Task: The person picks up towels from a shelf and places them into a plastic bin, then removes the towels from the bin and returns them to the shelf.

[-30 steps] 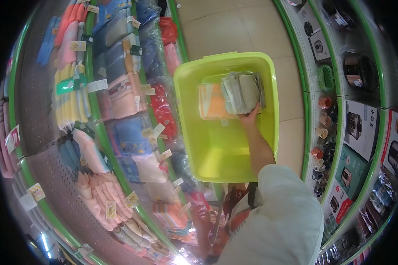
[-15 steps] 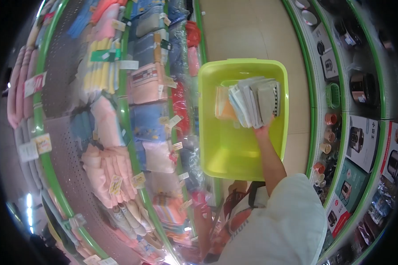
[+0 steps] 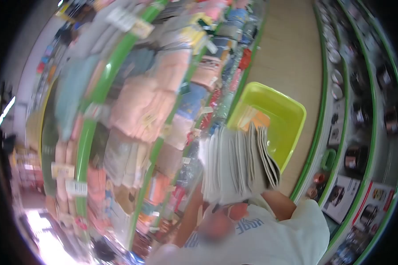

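A thick stack of folded grey-white towels (image 3: pixel 234 163) is up in front of my chest, folds facing upward. My right forearm (image 3: pixel 278 204) runs in behind its lower right side, and the stack hides the hand that carries it. On the other side, my left forearm (image 3: pixel 191 216) reaches up to the stack's left edge; its fingers are hidden. Just beyond the stack stands a yellow-green plastic basin (image 3: pixel 296 117) on the floor. Inside the basin lies an orange-and-cream folded cloth (image 3: pixel 257 118); the stack covers the basin's near left part.
Shelves with green edges hold folded pink towels (image 3: pixel 135 108) and blue packs (image 3: pixel 192 101) on my left. To my right, shelves carry boxed cookers (image 3: pixel 340 196) and cups (image 3: pixel 316 181). A tiled aisle floor (image 3: pixel 287 48) runs between them.
The towel stack has come out of the basin and toward my chest, carried by my right hand. My left arm has moved up beside it. The view has turned and is blurred at the left.
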`<action>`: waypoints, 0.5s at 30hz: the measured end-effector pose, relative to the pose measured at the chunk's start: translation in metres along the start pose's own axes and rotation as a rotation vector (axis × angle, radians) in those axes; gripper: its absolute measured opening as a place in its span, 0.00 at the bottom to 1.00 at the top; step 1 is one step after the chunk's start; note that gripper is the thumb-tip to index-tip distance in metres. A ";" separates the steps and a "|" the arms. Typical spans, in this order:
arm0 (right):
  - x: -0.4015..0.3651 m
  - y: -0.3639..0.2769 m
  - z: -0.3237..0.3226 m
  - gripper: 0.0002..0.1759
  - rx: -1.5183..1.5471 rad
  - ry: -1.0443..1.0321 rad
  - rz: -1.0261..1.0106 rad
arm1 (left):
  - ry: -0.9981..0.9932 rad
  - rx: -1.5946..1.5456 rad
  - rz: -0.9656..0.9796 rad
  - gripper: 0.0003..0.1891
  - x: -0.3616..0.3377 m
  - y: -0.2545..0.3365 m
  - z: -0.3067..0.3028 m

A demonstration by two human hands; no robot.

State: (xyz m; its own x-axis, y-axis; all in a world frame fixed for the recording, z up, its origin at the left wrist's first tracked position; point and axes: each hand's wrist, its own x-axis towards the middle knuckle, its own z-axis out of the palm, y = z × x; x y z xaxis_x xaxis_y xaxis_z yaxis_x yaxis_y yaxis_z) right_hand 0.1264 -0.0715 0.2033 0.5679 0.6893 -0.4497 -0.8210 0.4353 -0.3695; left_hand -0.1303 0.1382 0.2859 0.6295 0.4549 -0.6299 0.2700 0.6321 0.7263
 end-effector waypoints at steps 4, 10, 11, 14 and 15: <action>-0.019 0.000 0.026 0.34 -0.198 -0.078 0.176 | -0.104 -0.338 0.040 0.18 -0.024 0.014 0.000; -0.022 0.024 0.054 0.34 -0.409 -0.201 0.413 | -0.076 -0.445 0.241 0.24 -0.063 0.004 -0.030; -0.020 0.030 0.059 0.34 -0.437 -0.223 0.446 | -0.055 -0.379 0.309 0.25 -0.064 0.000 -0.037; -0.012 0.052 0.075 0.34 -0.500 -0.282 0.527 | -0.028 -0.646 0.352 0.28 -0.083 0.014 -0.040; -0.011 0.059 0.081 0.34 -0.521 -0.303 0.554 | -0.049 -1.002 0.249 0.28 -0.105 0.038 -0.023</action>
State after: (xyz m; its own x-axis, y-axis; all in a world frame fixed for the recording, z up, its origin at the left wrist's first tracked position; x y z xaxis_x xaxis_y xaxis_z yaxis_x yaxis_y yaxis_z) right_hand 0.0672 -0.0064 0.2522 -0.0134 0.8845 -0.4664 -0.8027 -0.2877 -0.5224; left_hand -0.2026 0.1288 0.3737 0.6198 0.6325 -0.4646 -0.5884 0.7662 0.2581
